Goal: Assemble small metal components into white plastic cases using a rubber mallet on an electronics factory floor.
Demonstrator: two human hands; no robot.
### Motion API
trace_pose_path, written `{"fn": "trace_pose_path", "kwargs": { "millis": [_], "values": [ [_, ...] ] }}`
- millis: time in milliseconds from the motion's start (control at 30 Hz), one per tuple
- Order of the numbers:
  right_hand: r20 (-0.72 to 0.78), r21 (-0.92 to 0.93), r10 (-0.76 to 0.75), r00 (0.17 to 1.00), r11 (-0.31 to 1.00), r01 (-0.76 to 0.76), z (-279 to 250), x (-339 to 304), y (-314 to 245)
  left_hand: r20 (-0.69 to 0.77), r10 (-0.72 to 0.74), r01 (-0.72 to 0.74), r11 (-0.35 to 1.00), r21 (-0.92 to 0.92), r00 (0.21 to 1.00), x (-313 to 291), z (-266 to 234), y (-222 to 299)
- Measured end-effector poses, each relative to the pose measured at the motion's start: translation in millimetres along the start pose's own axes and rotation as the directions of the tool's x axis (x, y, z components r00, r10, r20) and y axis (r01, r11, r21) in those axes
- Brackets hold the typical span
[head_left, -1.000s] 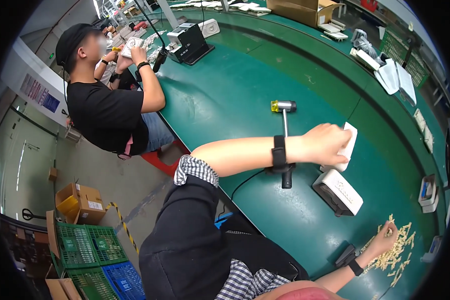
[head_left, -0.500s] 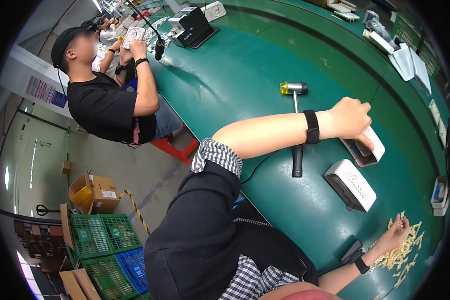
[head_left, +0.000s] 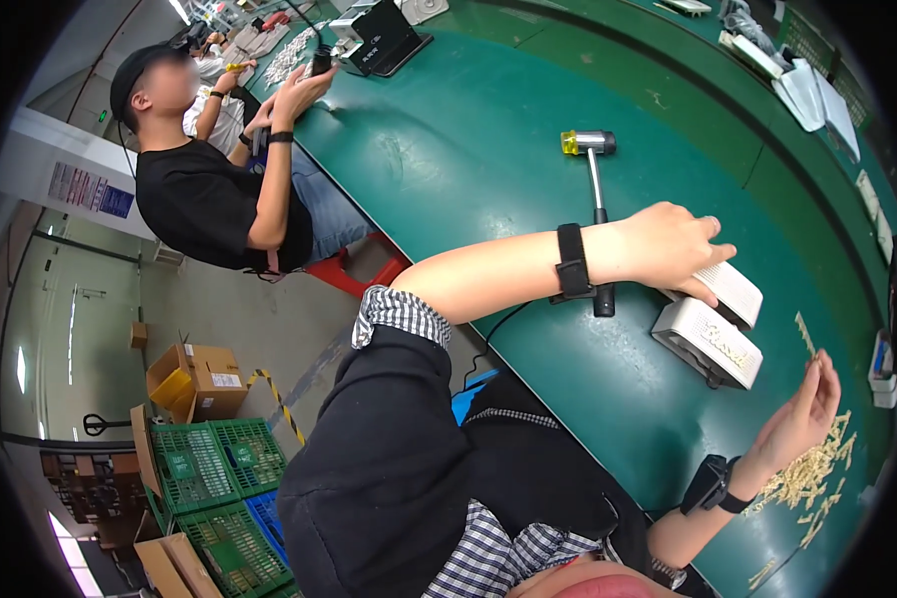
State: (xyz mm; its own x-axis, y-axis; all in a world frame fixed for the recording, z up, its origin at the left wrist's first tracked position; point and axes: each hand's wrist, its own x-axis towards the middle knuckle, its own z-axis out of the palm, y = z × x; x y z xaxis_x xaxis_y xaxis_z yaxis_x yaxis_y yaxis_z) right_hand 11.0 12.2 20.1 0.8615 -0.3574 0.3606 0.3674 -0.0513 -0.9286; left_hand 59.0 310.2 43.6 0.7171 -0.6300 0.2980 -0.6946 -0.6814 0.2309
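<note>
My left hand [head_left: 663, 247] reaches across the table and grips a white plastic housing [head_left: 734, 295], fingers over its far side and thumb at its near edge. Right beside it is a second white housing [head_left: 703, 347], with raised cream script lettering [head_left: 726, 345] on its face. My right hand [head_left: 805, 411] is raised at the right, pinching a slim cream-coloured piece [head_left: 804, 333] by one end between the fingertips. Below that hand spreads a loose pile of similar small cream pieces [head_left: 812, 476].
A mallet [head_left: 596, 184] with a yellow and a dark face lies beyond my left forearm. The green table [head_left: 448, 140] curves away to a black machine [head_left: 381, 40]. At the left sits a co-worker [head_left: 209, 189] in black. Crates [head_left: 204, 468] and a carton [head_left: 204, 384] stand on the floor.
My right hand has lifted from the pile with a cream piece. My left hand has turned the plain housing and set it close to the lettered one. The co-worker's hands have moved.
</note>
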Motion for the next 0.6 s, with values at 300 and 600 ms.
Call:
{"fn": "trace_pose_path", "kwargs": {
  "millis": [300,600],
  "values": [
    [0.438,0.244,0.176,0.881,0.920,-0.305,82.9,-7.9,-67.2,-0.455,0.161,-0.235,0.966,-0.109,0.876,-12.1,-63.3,40.0],
    [0.641,0.422,0.281,0.714,0.648,-0.634,79.6,-11.7,-61.4,-0.520,-0.009,-0.367,0.698,-0.615,0.854,-8.2,-26.4,51.6]
  ]
}}
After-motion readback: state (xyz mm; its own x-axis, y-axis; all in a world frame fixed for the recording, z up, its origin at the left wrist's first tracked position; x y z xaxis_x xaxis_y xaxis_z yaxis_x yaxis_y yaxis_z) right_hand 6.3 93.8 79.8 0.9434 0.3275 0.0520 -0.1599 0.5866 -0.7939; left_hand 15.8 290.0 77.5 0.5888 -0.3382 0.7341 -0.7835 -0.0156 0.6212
